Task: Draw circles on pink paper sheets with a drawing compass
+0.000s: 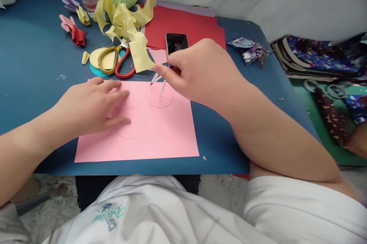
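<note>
We had our left hand palm down, its fingers spread, on the left part of a pink sheet of paper, gripping nothing. Our right hand was closed in a pinch around the upper part of a white-legged drawing compass; its grip hid the top. The compass stood tilted on the sheet's upper right area, one leg inside a drawn circle, the other by that circle's outline. We could see more thin circles beside and below it, some partly under our left hand.

The sheet lay near the front edge of a blue table. Just beyond it we had scissors with one yellow and one red handle, and curled yellow paper scraps. A smartphone lay behind our right hand, near red paper sheets.
</note>
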Available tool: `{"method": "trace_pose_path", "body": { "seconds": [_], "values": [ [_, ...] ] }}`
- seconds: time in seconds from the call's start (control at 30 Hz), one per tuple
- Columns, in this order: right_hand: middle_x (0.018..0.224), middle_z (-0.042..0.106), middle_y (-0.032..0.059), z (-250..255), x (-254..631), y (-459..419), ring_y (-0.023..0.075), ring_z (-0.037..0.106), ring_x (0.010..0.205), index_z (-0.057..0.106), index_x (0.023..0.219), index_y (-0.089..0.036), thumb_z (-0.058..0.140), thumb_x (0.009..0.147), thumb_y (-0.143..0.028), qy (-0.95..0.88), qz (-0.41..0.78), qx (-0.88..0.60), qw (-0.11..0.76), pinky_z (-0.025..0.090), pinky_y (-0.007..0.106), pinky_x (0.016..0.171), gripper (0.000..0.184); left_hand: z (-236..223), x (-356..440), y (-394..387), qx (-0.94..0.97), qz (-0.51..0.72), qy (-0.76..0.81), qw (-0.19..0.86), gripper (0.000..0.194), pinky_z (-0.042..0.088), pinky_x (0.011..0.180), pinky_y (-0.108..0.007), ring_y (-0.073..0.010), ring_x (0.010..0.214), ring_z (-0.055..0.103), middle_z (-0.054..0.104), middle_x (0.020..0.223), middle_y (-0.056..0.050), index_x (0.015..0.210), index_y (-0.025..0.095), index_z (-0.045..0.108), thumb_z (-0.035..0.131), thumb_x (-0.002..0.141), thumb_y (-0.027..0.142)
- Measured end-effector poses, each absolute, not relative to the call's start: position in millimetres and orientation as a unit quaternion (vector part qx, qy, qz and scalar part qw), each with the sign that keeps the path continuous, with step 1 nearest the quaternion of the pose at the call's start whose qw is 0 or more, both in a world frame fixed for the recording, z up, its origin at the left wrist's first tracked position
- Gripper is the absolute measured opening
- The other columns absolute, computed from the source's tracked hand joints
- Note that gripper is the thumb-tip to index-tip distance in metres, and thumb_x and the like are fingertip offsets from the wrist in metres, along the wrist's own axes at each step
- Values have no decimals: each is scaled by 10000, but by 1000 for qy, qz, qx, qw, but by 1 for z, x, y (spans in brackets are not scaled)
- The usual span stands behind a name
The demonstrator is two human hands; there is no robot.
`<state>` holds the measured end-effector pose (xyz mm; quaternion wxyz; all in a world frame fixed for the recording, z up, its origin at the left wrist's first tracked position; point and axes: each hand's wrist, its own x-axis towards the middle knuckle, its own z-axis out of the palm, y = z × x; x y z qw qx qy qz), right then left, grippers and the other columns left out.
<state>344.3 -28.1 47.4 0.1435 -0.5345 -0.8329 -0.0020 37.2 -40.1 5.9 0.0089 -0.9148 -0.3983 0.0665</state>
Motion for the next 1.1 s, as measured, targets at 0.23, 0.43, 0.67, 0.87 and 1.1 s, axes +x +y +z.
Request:
{"method": "trace_pose_path", "body": {
  "seconds": [0.23,0.43,0.67,0.87,1.1],
  "values": [
    [820,714,59,37,348,-29,280,640,728,738,1050,-245,708,1193,-308,-820,-5,-560,120,377,384,661,158,6,37,-39,-915,72,-395,29,735,674,1121,-630,-491,1349,765,774,1650,-207,1639,207,811,654,1129,711],
    [706,632,20,40,358,-49,246,585,667,575,915,-289,663,1179,-336,-810,-3,-552,196,418,404,709,282,8,39,-38,-915,73,-395,41,690,690,1036,-548,-461,1328,792,798,1620,-157,1602,295,845,650,1110,738],
    [619,547,-16,32,364,-93,195,567,583,387,798,-307,635,1156,-419,-816,-13,-475,331,394,381,612,449,10,42,-39,-914,104,-389,59,720,690,1058,-562,-459,1332,776,751,1704,-204,1669,187,790,655,1167,686],
    [644,576,36,14,370,-102,264,627,653,479,739,-311,586,1186,-449,-829,8,-502,248,503,435,667,480,12,43,-40,-913,116,-386,65,747,696,1080,-572,-459,1339,768,746,1713,-209,1682,190,773,642,1171,718],
    [627,500,10,6,382,-100,236,536,597,459,725,-312,627,1178,-414,-847,23,-459,267,450,419,626,494,12,44,-41,-907,124,-400,54,766,692,1118,-591,-474,1383,761,728,1734,-191,1686,209,781,643,1149,737]
  ]
}}
